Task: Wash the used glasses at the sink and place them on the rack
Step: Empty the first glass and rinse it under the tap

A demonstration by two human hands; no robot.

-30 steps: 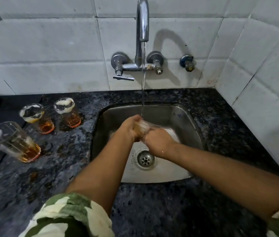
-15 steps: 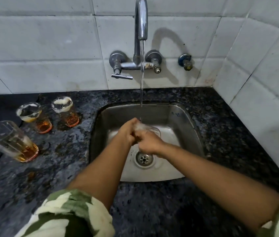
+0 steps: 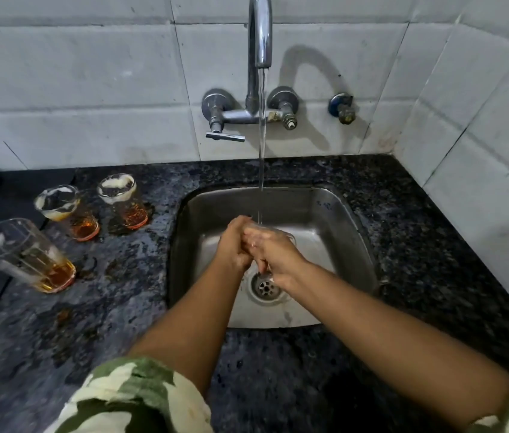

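Over the last second the clear glass (image 3: 273,235) has turned in the hands: it lay sideways between them, and now it sits lower in the steel sink (image 3: 350,232), at about 12 o'clock from the drain (image 3: 266,287), with the tap stream (image 3: 261,135) falling just onto it. The left hand (image 3: 235,245) curls round the glass from the 9 o'clock side; the right hand (image 3: 273,256) has come over it, fingers (image 3: 254,242) wrapped on or into it, though whether they reach inside I cannot tell. That reads as rubbing and rinsing mid-wash, so this glass is not ready for the rack, which is out of view. Three used glasses (image 3: 25,256) (image 3: 67,210) (image 3: 122,200) with amber dregs stand unwashed on the dark granite counter (image 3: 106,307) at 9 to 10 o'clock of the sink. No brand, label or writing is readable anywhere.
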